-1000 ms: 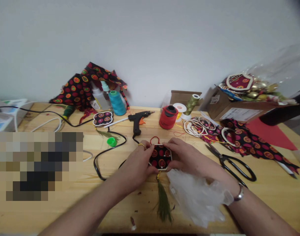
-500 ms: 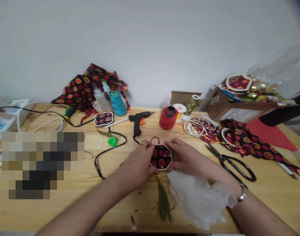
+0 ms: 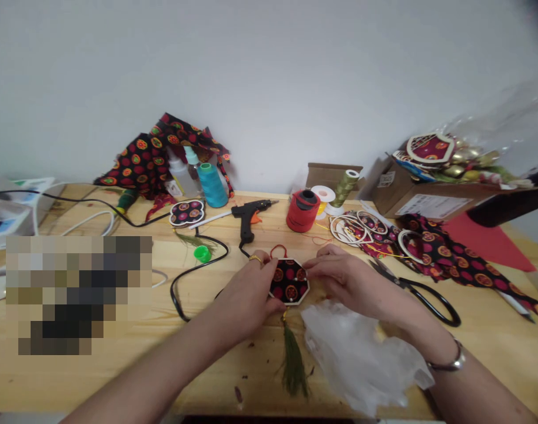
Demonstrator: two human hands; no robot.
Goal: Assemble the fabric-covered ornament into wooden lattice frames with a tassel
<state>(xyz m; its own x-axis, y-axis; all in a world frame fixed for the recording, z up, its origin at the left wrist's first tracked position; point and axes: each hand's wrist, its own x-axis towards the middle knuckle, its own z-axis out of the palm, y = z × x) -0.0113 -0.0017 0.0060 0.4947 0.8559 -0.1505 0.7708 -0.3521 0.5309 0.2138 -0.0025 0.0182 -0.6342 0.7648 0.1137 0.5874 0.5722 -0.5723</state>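
Nearest me on the wooden table [image 3: 119,365] lies a crumpled clear plastic bag [image 3: 361,353] under my right forearm, and just left of it a green tassel [image 3: 292,359] hangs toward me from the bottom of the ornament [image 3: 289,281] I am working on. The ornament is an octagonal piece faced in black cloth with red and orange rounds. It lies flat on the table between my hands, with its red loop [image 3: 278,251] pointing away from me. My left hand [image 3: 246,291] is clamped on its left side, thumb at the lower edge and fingers over the top. My right hand [image 3: 348,280] has its fingertips drawn together at the upper right edge, and I cannot tell whether they nip the rim or only press on it. I judge this to be the seating step, with the cloth face being pressed and squared into its pale rim. Any next move calls for the left hand to hold firm so the piece doesn't slide, and for small, even pressure worked round the edge, kept clear of the loop and the tassel knot. The scissors [image 3: 421,291] lie just beyond my right hand, and a black cable [image 3: 185,282] curls past my left hand, near a green cap [image 3: 202,254]. Farther back are the glue gun [image 3: 248,218] and a red spool [image 3: 302,211]. Against the wall are a teal thread cone [image 3: 211,185], a heap of the same cloth [image 3: 158,153] and a cardboard box [image 3: 428,197].
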